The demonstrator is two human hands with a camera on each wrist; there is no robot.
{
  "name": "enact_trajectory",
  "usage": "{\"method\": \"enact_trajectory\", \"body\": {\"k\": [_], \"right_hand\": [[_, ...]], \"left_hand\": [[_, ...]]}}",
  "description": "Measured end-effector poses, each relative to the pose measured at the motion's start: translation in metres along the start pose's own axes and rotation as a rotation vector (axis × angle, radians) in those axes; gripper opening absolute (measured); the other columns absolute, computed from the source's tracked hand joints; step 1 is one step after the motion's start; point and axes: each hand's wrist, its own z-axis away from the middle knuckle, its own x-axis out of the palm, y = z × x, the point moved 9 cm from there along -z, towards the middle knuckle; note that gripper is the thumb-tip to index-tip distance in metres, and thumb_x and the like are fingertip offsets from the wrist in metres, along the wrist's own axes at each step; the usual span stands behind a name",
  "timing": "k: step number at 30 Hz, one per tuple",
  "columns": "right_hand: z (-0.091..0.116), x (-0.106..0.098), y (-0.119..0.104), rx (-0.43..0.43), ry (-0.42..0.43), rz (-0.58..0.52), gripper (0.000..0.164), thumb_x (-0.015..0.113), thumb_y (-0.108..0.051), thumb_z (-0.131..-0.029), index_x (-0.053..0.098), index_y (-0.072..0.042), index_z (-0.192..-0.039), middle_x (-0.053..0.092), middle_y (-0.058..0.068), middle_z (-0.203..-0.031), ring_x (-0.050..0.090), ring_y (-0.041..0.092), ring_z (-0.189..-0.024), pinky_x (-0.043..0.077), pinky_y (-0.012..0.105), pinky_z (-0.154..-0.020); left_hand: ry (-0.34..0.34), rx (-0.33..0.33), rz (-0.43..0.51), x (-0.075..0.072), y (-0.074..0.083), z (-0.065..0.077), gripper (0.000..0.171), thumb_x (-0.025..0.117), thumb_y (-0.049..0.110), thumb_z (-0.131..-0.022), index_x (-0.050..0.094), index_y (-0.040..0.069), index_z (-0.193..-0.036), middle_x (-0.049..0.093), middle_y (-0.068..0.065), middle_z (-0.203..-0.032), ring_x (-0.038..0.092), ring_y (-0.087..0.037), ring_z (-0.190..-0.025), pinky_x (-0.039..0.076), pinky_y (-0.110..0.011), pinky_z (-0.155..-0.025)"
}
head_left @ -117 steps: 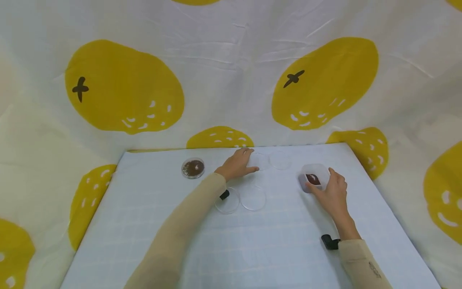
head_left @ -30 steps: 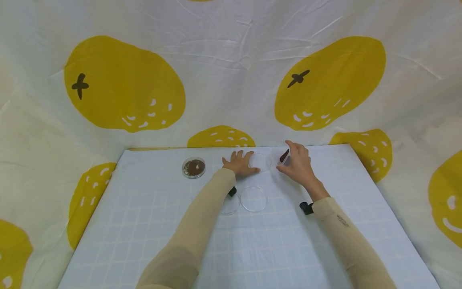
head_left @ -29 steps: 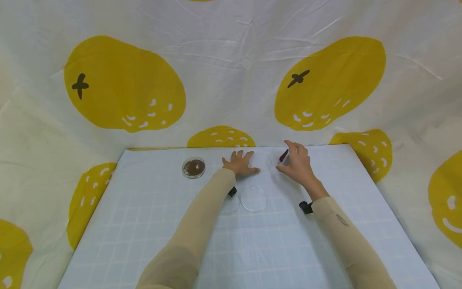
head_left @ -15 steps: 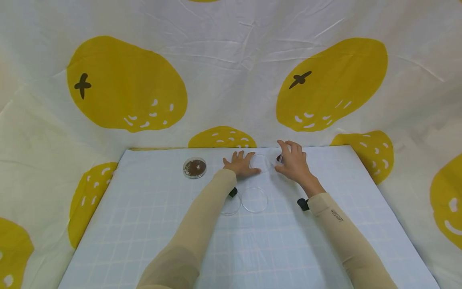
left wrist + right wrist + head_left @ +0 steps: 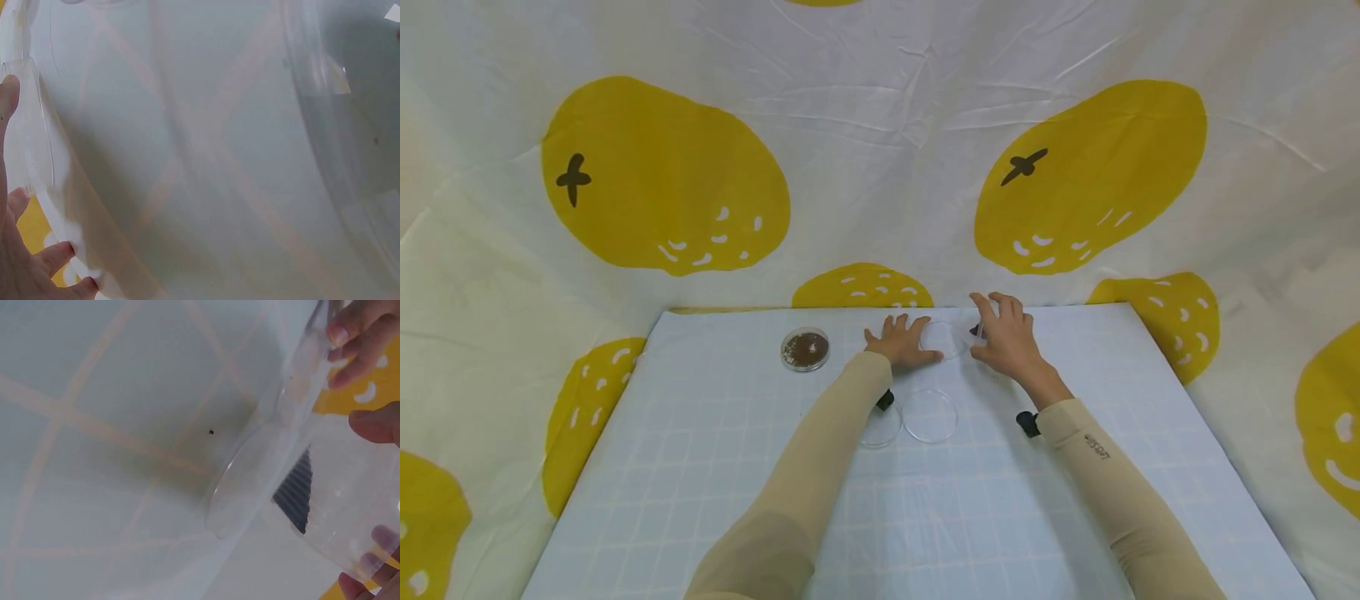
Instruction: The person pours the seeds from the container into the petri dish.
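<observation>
My right hand (image 5: 1007, 333) grips a clear plastic cup (image 5: 340, 487), tilted on its side. A dark brown patch of its contents (image 5: 976, 330) shows past my fingers; the right wrist view shows a dark ridged patch inside. Below the cup lies a clear round dish (image 5: 240, 481), mostly hidden from the head view by cup and hand. A second clear dish (image 5: 942, 340) lies beside it, touching or nearly so. My left hand (image 5: 902, 342) rests spread on the table, thumb and forefinger on either side of that second dish's rim.
At the left stands a round dish of brown, soil-like material (image 5: 805, 349). Two more clear dishes, a right one (image 5: 930, 416) and a left one (image 5: 880, 425), lie nearer; my left sleeve partly covers the latter. A dark crumb (image 5: 211, 432) lies on the checked cloth.
My right hand has brought the cup leftward from the right side and tipped it over the back right dish. Over the last second it has shifted slightly further left. My left fingers have spread.
</observation>
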Motion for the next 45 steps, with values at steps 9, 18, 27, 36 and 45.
{"method": "enact_trajectory", "body": {"k": [9,18,27,36,45], "right_hand": [[-0.0024,0.0024,-0.0022,0.002,-0.020,0.044,0.089,0.082,-0.013,-0.078,0.033,-0.011,-0.152,0.026,0.029,-0.151,0.019,0.049,-0.139,0.023,0.068,-0.104],[-0.0032,0.0013,-0.0073,-0.001,-0.034,0.081,0.090,0.083,-0.013,-0.079,0.032,-0.012,-0.153,0.024,0.028,-0.151,0.018,0.049,-0.139,0.022,0.068,-0.105],[-0.0043,0.0017,-0.0078,-0.004,-0.030,0.101,0.092,0.085,-0.014,-0.078,0.032,-0.013,-0.153,0.025,0.028,-0.151,0.019,0.048,-0.139,0.023,0.068,-0.105],[-0.0049,0.0038,-0.0077,-0.020,-0.015,0.115,0.093,0.087,-0.014,-0.076,0.033,-0.013,-0.152,0.026,0.027,-0.151,0.019,0.048,-0.139,0.023,0.068,-0.104],[-0.0051,0.0074,-0.0066,-0.019,-0.027,0.122,0.093,0.087,-0.014,-0.077,0.032,-0.013,-0.152,0.025,0.027,-0.151,0.017,0.049,-0.139,0.022,0.069,-0.105]], "left_hand": [[0.003,-0.002,-0.003,0.0012,-0.0017,-0.0033,0.088,0.052,0.076,-0.087,0.018,0.040,-0.159,0.015,-0.008,-0.165,0.006,-0.037,-0.151,0.007,-0.075,-0.108],[0.005,0.004,0.000,0.0045,-0.0016,-0.0070,0.088,0.052,0.076,-0.087,0.018,0.038,-0.160,0.014,-0.009,-0.166,0.005,-0.038,-0.151,0.006,-0.076,-0.107],[0.006,-0.003,-0.010,0.0017,0.0000,-0.0018,0.087,0.051,0.076,-0.088,0.018,0.038,-0.160,0.014,-0.008,-0.166,0.005,-0.037,-0.151,0.007,-0.075,-0.108],[0.010,-0.002,-0.005,-0.0020,0.0010,0.0018,0.086,0.052,0.075,-0.089,0.019,0.038,-0.159,0.015,-0.008,-0.165,0.006,-0.037,-0.151,0.008,-0.075,-0.108],[0.003,-0.003,-0.014,0.0020,-0.0005,-0.0030,0.088,0.051,0.076,-0.088,0.018,0.039,-0.160,0.015,-0.009,-0.165,0.006,-0.038,-0.150,0.008,-0.076,-0.108]]}}
